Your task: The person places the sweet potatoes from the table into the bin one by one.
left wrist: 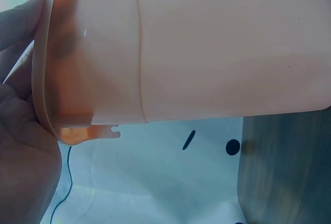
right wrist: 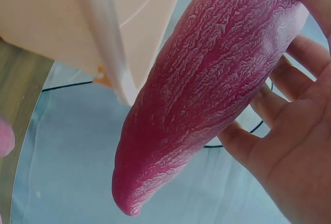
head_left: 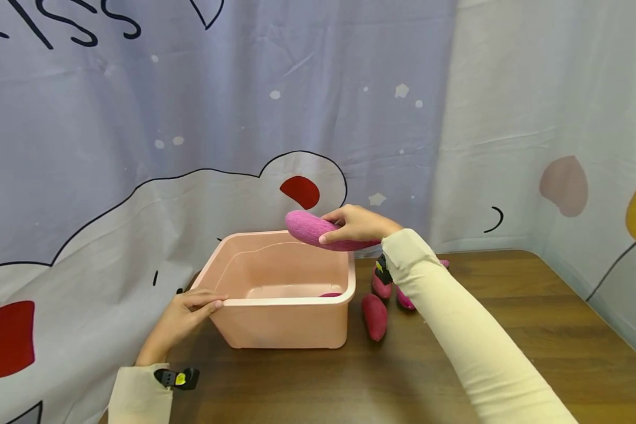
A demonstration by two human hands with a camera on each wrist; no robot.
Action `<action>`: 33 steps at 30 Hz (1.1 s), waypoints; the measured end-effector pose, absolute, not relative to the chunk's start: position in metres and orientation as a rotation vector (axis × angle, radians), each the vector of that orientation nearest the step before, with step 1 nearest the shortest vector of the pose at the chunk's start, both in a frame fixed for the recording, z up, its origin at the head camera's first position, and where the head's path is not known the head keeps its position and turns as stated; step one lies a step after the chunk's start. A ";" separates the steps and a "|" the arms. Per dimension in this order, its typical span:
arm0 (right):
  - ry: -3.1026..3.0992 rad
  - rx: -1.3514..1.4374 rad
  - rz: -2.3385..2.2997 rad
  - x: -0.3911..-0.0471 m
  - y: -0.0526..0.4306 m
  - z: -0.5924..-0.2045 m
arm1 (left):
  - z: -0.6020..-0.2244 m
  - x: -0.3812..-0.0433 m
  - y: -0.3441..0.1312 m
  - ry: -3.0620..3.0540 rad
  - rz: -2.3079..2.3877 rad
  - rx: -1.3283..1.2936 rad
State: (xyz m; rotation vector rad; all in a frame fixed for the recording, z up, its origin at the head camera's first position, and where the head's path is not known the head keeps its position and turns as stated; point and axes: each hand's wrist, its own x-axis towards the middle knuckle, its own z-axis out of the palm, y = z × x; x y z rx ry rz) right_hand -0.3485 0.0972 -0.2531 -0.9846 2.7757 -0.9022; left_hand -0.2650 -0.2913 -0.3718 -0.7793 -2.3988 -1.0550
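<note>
Sweet potato (right wrist: 201, 84) was grasped by right hand (head_left: 363, 224), near tub (head_left: 281, 325), left hand (head_left: 179, 319) gripped tub's near-left rim.

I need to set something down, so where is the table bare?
Two table patches look bare: one between the right sleeve and the right-hand curtain, one in front of the tub, between left sleeve and right. It's crowded just right of the tub, where pink pieces lie close together.

Bright head view, dimmer bluish wrist views
</note>
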 end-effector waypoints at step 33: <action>2.696 -1.113 -0.895 -0.352 0.029 -0.259 | -0.368 -0.262 -0.289 -2.357 -1.146 -0.838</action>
